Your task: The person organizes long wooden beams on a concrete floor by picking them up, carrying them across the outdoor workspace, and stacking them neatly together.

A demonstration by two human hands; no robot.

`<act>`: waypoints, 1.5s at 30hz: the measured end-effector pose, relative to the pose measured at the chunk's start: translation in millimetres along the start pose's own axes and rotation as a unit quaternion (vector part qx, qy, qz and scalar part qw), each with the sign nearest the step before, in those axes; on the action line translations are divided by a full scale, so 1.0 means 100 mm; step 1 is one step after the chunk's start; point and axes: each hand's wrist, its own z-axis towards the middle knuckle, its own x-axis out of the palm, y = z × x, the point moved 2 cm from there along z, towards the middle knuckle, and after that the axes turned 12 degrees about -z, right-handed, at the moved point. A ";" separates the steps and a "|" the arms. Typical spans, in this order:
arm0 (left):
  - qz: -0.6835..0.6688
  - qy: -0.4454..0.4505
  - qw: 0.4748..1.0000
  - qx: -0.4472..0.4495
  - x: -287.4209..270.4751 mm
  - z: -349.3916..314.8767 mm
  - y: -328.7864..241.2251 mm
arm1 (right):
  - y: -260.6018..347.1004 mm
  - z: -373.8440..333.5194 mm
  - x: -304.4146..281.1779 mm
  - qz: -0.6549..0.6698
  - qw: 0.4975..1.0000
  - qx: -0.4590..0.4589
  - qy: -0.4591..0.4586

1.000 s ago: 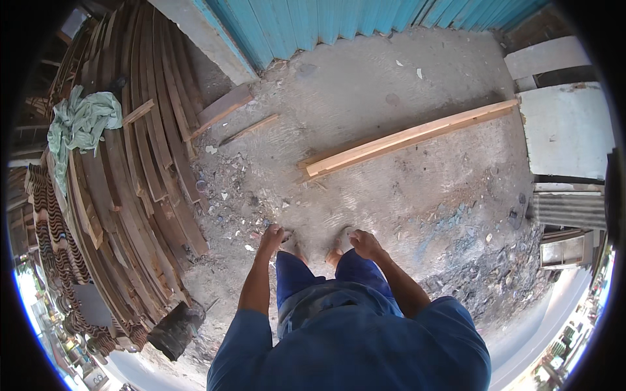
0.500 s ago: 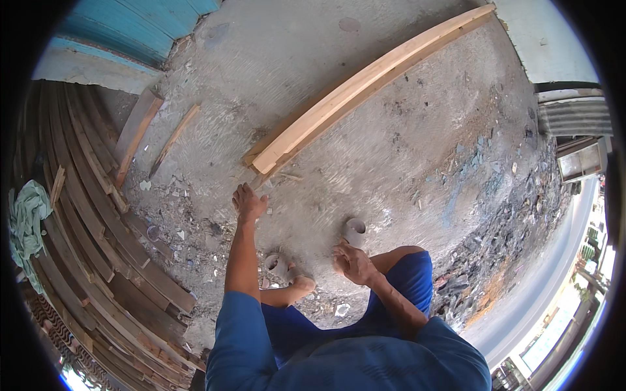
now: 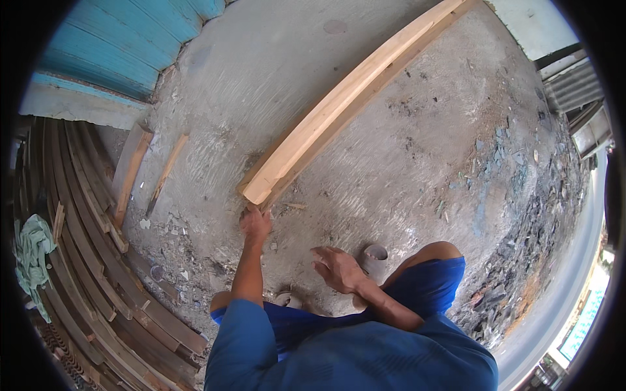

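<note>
A long pale wooden beam (image 3: 326, 124) lies on darker timber on the concrete floor, running from the middle of the view to the far right. At its near end is my left hand (image 3: 255, 223), with the fingers curled against the wood and their tips partly hidden under the end. My right hand (image 3: 339, 268) hovers to the right and nearer to me, above the floor beside my knee. Its fingers are stretched and apart, and nothing is in them.
Stacked old planks (image 3: 124, 280) fill the left side, with a green cloth (image 3: 34, 251) on them. A short board (image 3: 134, 173) and a thin strip (image 3: 168, 173) lie by the blue wooden wall (image 3: 111, 49). Rubble (image 3: 521, 247) covers the right side.
My left hand has reached the beam's near end and closed on it. The right hand has opened and moved left over the floor. The view has shifted, with my legs moving apart.
</note>
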 end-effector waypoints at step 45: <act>-0.137 0.264 0.951 0.082 -0.34 -0.71 0.44 | -1.00 0.01 0.47 -0.067 0.981 0.175 -0.058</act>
